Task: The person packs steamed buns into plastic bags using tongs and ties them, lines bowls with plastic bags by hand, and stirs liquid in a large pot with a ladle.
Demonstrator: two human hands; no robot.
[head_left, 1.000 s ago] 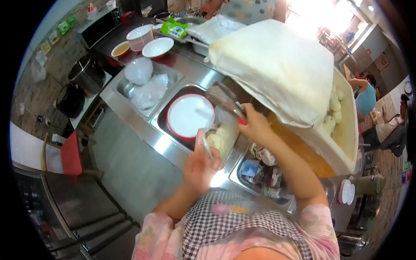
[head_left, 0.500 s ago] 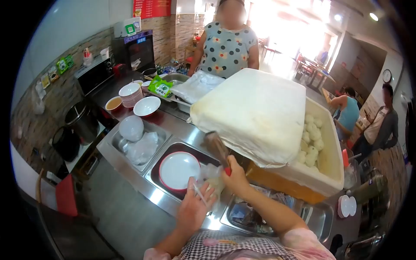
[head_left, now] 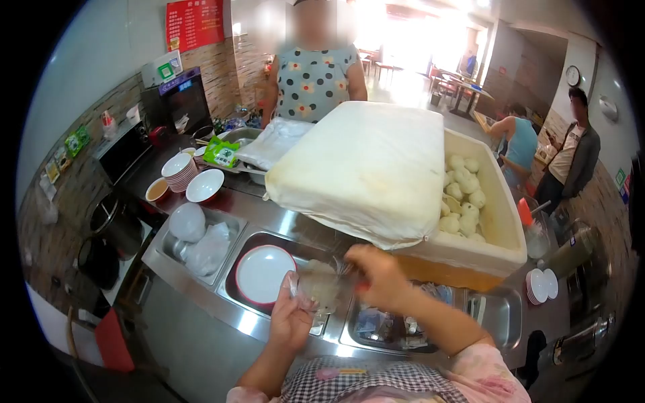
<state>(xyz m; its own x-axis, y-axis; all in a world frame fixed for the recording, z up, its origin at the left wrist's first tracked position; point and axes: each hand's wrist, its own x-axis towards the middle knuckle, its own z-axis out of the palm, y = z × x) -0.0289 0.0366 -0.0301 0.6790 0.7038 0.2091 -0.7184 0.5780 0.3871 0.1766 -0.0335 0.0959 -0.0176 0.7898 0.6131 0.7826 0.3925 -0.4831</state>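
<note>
My left hand (head_left: pixel 290 321) is closed on the edge of a clear plastic bag (head_left: pixel 310 287), palm turned up. Beside it my right hand (head_left: pixel 381 274) is closed on a red-handled tool (head_left: pixel 363 287), whose far end is blurred by motion at the bag. Something pale shows at the bag, too blurred to name. A white plate with a red rim (head_left: pixel 265 272) sits just left of the bag, in a steel sink-like basin (head_left: pixel 232 290). Pale round buns (head_left: pixel 463 181) lie in a large foam box (head_left: pixel 505 232), partly under a thick white cover (head_left: pixel 363 168).
Left of the plate, a steel tray (head_left: pixel 163 250) holds white plastic bags (head_left: pixel 207 248). Stacked bowls (head_left: pixel 180 171) and a green packet (head_left: pixel 220 152) stand behind. Banknotes lie in a tray (head_left: pixel 376 326) near my right forearm. A person (head_left: pixel 316 80) stands across the counter.
My right hand has swung the tool down from beside the cover towards the bag. My left hand has turned palm up with the bag. The view has shifted right.
</note>
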